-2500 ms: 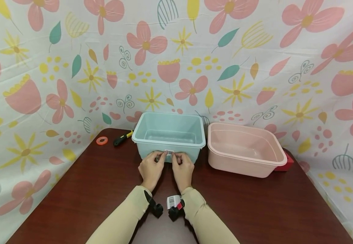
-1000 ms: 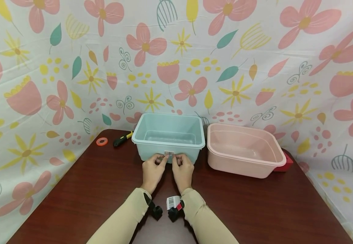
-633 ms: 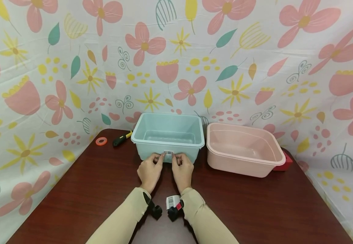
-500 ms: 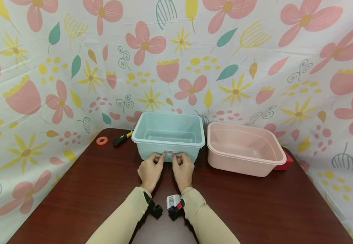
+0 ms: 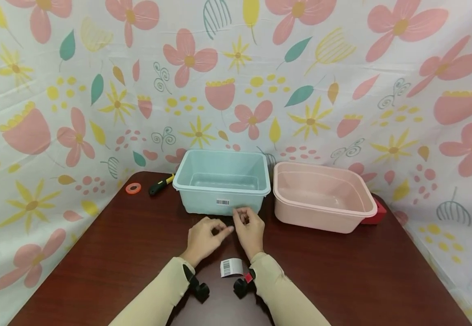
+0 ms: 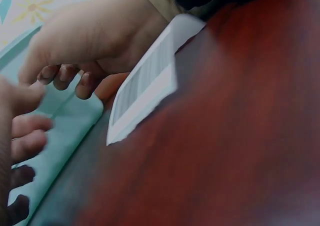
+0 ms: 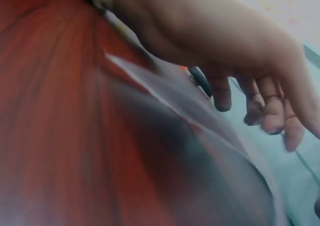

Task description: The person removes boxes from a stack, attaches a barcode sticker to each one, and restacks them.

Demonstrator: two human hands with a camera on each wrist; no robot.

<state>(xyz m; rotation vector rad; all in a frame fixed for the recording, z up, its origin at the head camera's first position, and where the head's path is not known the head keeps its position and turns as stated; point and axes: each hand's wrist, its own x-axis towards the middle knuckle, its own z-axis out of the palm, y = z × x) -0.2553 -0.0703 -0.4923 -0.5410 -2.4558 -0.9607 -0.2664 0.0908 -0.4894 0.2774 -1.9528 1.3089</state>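
A light blue plastic basin (image 5: 184,199) stands at the back of the table with a white barcode sticker (image 5: 222,202) flat on its front wall. My left hand (image 5: 205,239) is in front of the basin, over the table, fingers loosely bent and holding nothing. My right hand (image 5: 250,231) is near the lower front wall, right of the sticker, fingers loosely curled with nothing seen between them. Between my wrists lies a white barcode label sheet (image 5: 231,267), its edge curling up in the left wrist view, where my left fingers (image 6: 30,146) show at the left edge.
A pink basin (image 5: 321,217) stands right of the blue one, a red object (image 5: 376,213) partly behind it. At the back left are an orange tape roll (image 5: 133,188) and a black-and-yellow-handled tool (image 5: 160,185), partly behind the blue basin. A floral cloth hangs behind.
Both hands pressed at the sticker's edges on the basin before; now they have come away. The left hand drew back toward the person, the right slightly down and right. The sticker stays on the wall.
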